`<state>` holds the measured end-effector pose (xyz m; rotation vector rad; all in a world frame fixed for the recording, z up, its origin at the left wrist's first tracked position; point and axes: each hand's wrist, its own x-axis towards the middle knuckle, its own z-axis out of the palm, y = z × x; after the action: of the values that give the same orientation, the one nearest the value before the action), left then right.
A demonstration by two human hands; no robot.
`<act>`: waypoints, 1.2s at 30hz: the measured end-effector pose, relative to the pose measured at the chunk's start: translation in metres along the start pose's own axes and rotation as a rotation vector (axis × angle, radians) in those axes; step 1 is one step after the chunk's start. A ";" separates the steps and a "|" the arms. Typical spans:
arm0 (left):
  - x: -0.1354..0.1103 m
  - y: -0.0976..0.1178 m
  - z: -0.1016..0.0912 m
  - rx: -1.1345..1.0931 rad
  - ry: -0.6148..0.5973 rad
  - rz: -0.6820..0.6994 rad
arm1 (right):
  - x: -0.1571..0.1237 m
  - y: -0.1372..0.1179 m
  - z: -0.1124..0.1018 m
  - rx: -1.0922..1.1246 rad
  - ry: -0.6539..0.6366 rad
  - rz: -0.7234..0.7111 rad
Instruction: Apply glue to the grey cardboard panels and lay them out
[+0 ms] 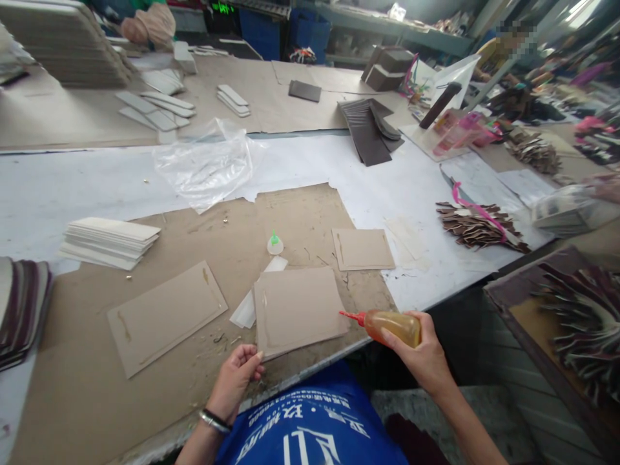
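My right hand [419,352] is wrapped round a glue bottle [393,327] of amber liquid, its red nozzle pointing left at the right edge of a stack of tan cardboard panels [301,303]. With thumb and fingers, my left hand [245,365] pinches the stack's lower left corner. A glossy line of glue runs along the left side of the top panel. To the left lies another tan panel [167,316] with glue streaks at both ends. A smaller tan panel [363,249], also streaked, rests behind on the right. White strips [245,311] stick out from under the stack.
A small green-tipped white cap [274,243] stands behind the stack. White card strips [109,240] are piled at left, near dark-edged pieces [22,310]. A clear plastic bag [208,165] lies farther back. Bundled brown strips [479,223] sit right. People work across the table.
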<state>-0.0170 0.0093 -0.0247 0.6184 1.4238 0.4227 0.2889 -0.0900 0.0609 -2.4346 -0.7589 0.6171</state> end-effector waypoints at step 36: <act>-0.004 0.020 0.005 0.188 0.091 0.105 | 0.005 0.000 -0.009 -0.036 -0.166 0.021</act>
<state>-0.0110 0.0217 -0.0092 0.8372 1.5336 0.4066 0.2975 -0.0902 0.0662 -2.4489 -0.8167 0.8284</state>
